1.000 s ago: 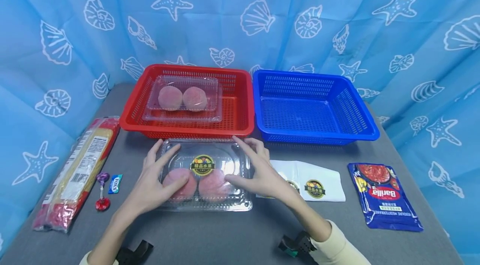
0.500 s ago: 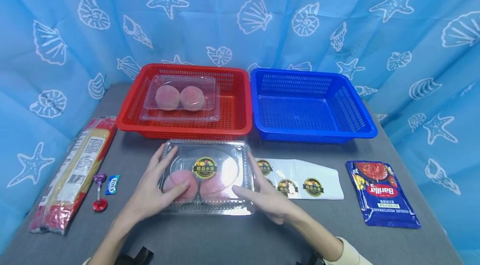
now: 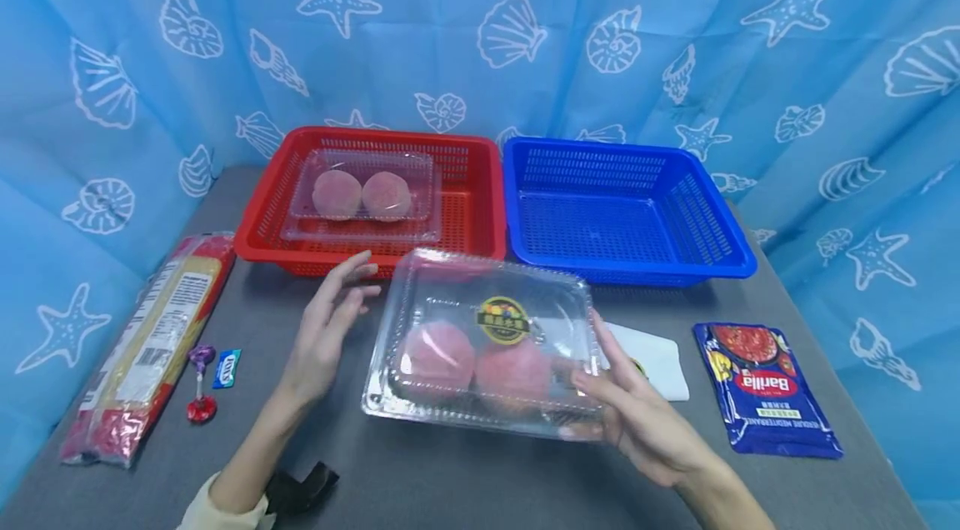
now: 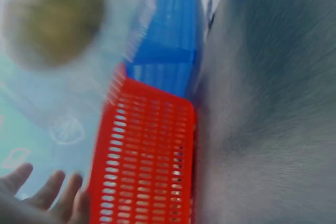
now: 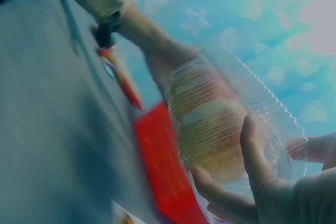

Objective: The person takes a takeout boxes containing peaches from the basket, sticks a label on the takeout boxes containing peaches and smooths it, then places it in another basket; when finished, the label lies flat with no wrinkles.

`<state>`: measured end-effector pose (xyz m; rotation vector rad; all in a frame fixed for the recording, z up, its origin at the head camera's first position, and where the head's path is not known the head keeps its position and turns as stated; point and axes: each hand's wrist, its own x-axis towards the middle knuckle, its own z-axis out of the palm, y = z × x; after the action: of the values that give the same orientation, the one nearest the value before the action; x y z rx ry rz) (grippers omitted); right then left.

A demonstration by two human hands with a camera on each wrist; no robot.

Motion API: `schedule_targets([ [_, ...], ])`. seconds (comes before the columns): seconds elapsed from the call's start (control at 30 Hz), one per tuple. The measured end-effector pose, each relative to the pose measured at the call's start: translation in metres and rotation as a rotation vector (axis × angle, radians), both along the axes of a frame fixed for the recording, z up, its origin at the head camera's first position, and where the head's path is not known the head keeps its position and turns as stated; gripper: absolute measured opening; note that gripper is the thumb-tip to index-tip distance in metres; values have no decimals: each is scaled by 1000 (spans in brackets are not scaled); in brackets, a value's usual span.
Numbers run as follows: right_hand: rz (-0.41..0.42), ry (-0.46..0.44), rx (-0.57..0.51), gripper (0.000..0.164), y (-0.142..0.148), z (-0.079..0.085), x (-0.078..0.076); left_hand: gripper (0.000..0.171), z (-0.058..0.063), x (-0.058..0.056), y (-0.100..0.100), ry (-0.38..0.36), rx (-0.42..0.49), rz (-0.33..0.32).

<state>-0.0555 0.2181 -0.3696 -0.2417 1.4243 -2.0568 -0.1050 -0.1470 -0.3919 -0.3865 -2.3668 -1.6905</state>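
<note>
Now your right hand [image 3: 641, 417] alone grips and carries the clear rectangular plastic box [image 3: 468, 305]. Your left hand [image 3: 324, 338], just beside it (fingers loosely bent), has let go.

Curtain [image 3: 450, 30]: light blue, white starfish and seashell print; hangs in folds behind and beside the grey tabletop [image 3: 420, 480].

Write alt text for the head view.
A person's right hand has a clear box of two pink fruits in its grip, held above a gray table; the left hand, nearby, holds nothing. Behind stand a red basket, holding a similar box, and a blue basket.
</note>
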Motion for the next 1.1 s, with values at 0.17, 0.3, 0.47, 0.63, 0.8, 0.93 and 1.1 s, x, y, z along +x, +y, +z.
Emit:
schedule_targets([
  [0.17, -56, 85, -114, 79, 49, 14, -11, 55, 3, -43, 35, 119, -247, 134],
  [0.3, -166, 148, -79, 77, 76, 27, -28, 67, 7, -66, 70, 184, -498, 159],
  [0.47, -278, 168, -84, 74, 95, 42, -58, 75, 9, -84, 112, 132, -707, 78],
  [0.63, -396, 38, -23, 80, 104, 56, -91, 77, 7, -95, 140, 32, -951, 66],
  [0.8, -522, -115, 30, 94, 104, 61, -121, 69, 8, -102, 153, 28, -1036, 38],
  [0.93, -573, -170, 2, 96, 103, 58, -137, 68, 9, -103, 155, 33, -1026, -12],
  [1.1, -526, -149, 120, 97, 99, 60, -155, 68, 9, -102, 150, 52, -990, -38],
])
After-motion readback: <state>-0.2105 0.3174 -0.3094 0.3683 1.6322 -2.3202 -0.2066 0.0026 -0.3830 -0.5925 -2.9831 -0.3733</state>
